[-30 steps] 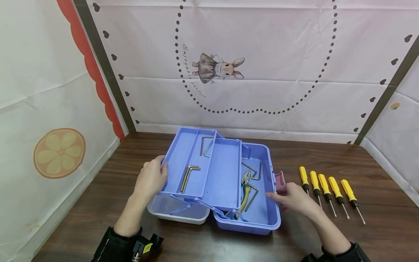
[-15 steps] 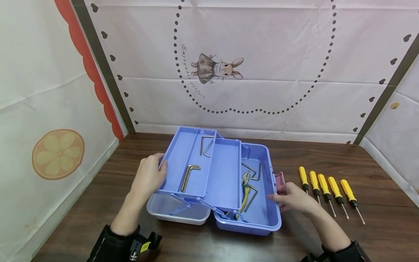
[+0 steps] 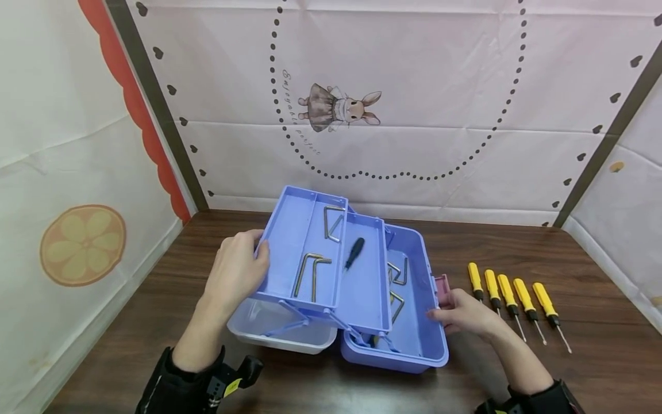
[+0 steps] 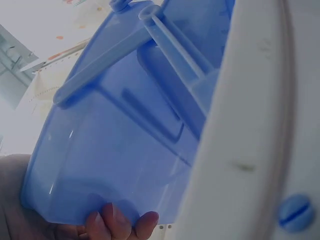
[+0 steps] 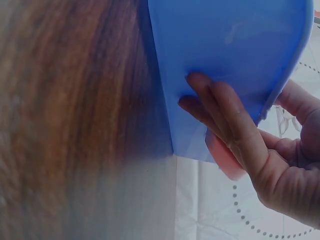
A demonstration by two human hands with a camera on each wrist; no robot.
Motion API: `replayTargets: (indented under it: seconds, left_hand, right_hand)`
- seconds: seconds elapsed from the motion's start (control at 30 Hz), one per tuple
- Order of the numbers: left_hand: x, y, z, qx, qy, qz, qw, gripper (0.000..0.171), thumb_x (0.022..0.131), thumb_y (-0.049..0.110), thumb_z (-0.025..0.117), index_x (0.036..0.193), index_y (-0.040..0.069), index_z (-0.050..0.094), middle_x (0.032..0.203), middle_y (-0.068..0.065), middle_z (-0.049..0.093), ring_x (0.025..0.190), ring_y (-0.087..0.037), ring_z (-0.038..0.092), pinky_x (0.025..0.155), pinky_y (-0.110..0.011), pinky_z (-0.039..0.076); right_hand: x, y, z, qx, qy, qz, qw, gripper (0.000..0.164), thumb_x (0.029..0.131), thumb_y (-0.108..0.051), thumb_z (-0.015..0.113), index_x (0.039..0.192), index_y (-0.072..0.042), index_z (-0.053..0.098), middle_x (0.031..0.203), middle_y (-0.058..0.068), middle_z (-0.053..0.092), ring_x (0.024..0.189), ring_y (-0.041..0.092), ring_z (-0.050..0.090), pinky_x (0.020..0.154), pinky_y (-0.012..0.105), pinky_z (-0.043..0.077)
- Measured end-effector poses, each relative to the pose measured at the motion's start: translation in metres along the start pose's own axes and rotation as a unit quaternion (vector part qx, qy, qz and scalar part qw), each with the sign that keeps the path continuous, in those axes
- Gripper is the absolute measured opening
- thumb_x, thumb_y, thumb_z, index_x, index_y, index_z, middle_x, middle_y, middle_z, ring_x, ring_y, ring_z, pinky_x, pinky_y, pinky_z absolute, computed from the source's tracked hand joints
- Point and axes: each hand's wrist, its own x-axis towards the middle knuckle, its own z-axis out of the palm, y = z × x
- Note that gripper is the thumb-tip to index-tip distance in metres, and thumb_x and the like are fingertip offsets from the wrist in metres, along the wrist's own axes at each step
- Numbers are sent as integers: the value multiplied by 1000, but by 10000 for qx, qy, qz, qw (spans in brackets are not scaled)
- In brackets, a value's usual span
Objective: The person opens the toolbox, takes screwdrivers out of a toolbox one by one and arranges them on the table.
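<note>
My left hand [image 3: 235,270] grips the left edge of the raised upper tray [image 3: 283,241] of a blue toolbox; in the left wrist view its fingertips [image 4: 117,222] curl against the tray's underside. The right hand [image 3: 460,313] holds the right wall of the toolbox base [image 3: 421,339], thumb over the rim, fingers along the outside by the pink latch [image 3: 442,286]. Hex keys [image 3: 314,279] lie in the upper tray. A small dark-handled tool [image 3: 354,253] lies in the middle tray [image 3: 362,305]. More hex keys [image 3: 398,307] lie in the base, partly hidden by that tray.
Several yellow-handled screwdrivers [image 3: 523,299] lie in a row on the wooden table [image 3: 517,247] at the right. The toolbox's translucent lid [image 3: 289,342] lies open under the upper tray. Printed cloth walls [image 3: 414,75] enclose the table's back and sides.
The upper tray has risen and shifted slightly right with my left hand. Its hex keys have slid apart. The dark-handled tool has come into sight; the pliers in the base are now mostly hidden.
</note>
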Motion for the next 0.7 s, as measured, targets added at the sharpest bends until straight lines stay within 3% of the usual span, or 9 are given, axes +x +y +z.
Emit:
replayTargets:
  seconds: [0.4, 0.7]
  left_hand:
    - [-6, -22, 7, 276, -10, -159, 9995, 32, 85, 4, 41, 106, -16, 54, 92, -28, 60, 69, -29, 56, 59, -42, 47]
    - [-5, -32, 15, 460, -278, -444, 9976, 31, 83, 3, 40, 104, -16, 52, 83, -26, 59, 57, -25, 52, 46, -35, 44]
  right_hand:
    - [3, -2, 10, -412, 300, -238, 9984, 28, 84, -5, 55, 96, 20, 54, 82, 22, 63, 72, 23, 62, 60, 38, 52]
    - [3, -2, 13, -823, 631, -194, 9944, 27, 83, -9, 58, 94, 16, 57, 77, 17, 62, 68, 20, 61, 56, 36, 53]
